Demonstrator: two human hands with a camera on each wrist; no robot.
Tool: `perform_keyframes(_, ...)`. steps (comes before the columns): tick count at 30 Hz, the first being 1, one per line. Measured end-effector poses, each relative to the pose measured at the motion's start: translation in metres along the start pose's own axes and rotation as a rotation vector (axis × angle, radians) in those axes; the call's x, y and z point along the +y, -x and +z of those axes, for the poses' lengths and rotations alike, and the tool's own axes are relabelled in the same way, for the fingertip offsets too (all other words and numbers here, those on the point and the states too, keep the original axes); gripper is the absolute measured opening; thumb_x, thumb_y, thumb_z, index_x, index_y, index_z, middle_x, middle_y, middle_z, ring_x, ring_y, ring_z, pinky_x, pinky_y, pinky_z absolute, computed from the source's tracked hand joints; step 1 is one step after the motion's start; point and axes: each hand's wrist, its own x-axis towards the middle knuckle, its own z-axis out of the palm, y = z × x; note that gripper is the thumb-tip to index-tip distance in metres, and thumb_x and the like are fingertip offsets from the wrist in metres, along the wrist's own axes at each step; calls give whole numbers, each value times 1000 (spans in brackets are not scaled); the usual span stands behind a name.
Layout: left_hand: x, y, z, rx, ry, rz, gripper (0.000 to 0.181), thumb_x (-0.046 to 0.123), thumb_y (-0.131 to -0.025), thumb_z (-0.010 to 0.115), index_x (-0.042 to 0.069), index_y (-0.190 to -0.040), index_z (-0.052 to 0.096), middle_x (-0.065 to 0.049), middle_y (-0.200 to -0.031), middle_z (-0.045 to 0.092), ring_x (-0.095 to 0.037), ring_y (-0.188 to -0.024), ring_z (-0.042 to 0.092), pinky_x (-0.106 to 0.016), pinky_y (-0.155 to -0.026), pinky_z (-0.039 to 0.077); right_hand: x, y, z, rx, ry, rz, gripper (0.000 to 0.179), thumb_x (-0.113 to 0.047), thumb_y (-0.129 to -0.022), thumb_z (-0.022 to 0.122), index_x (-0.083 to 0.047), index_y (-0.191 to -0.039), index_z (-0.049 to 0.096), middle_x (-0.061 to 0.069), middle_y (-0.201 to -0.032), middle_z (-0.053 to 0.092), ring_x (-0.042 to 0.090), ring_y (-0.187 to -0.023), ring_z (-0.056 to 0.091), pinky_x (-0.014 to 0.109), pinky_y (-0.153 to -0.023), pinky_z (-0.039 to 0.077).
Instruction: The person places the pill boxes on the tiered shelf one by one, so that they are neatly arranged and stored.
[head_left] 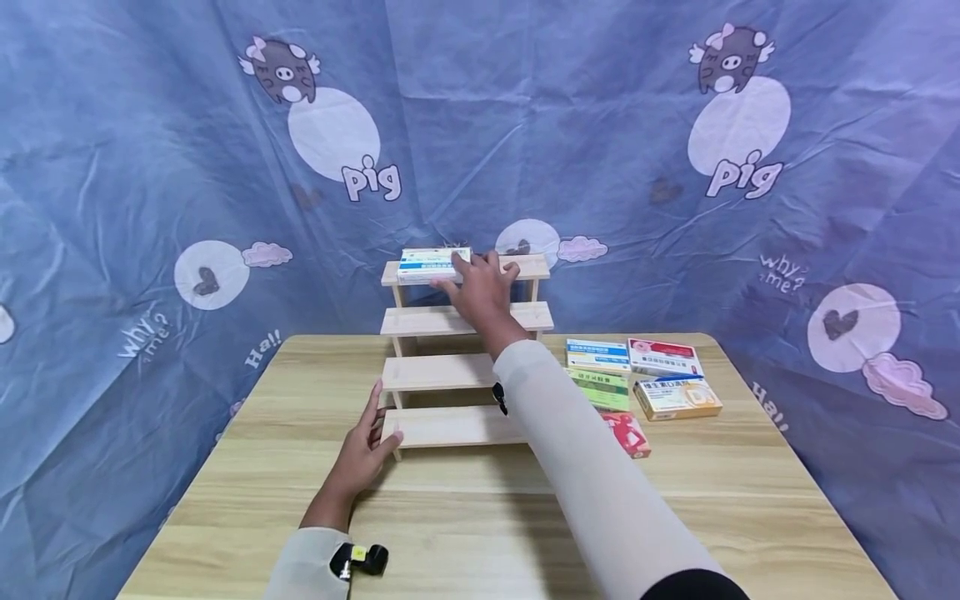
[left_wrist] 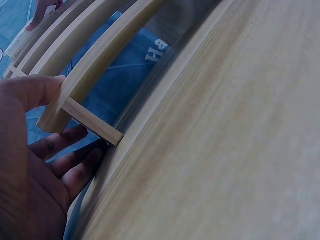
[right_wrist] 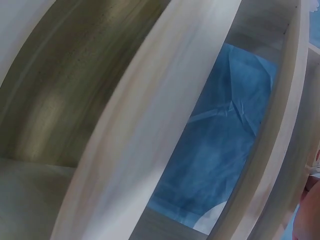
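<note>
My right hand is up at the top board of a four-tier wooden stand, where the white-and-blue box lies flat toward the left end. My thumb is at the box's near edge and my index finger on its upper face, near its right end, with the other fingers spread apart over the board; I cannot tell whether I am pinching the box or only touching it. My left hand grips the left end of the lowest board, thumb on top, the other fingers behind and below. To the right of the stand, on the tabletop, lie a blue-and-white box, a red-and-white box, a green box, an orange-and-white box and a red box, partly hidden by my right sleeve. Blue printed cloth hangs behind.
</note>
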Motion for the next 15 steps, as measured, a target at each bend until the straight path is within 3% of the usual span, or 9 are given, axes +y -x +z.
perform_keyframes(9,0,-2,1,-3,5,3,93,18,-108,71,24,-178,11,-28,-159,57,-40,-138,65,-21,-96,54,8,1,2,36,39,-36,91,-78,-95,63,-29,-169,44,9,-173,47,35,-157,43,73,-121,30)
perform_keyframes(15,0,0,1,1,3,-9,94,18,-107,71,24,-178,11,-27,-158,58,-28,-126,66,-20,-90,53,17,7,1,99,-31,-62,95,-72,-93,72,-25,-170,43,16,-176,39,39,-160,40,77,-122,27)
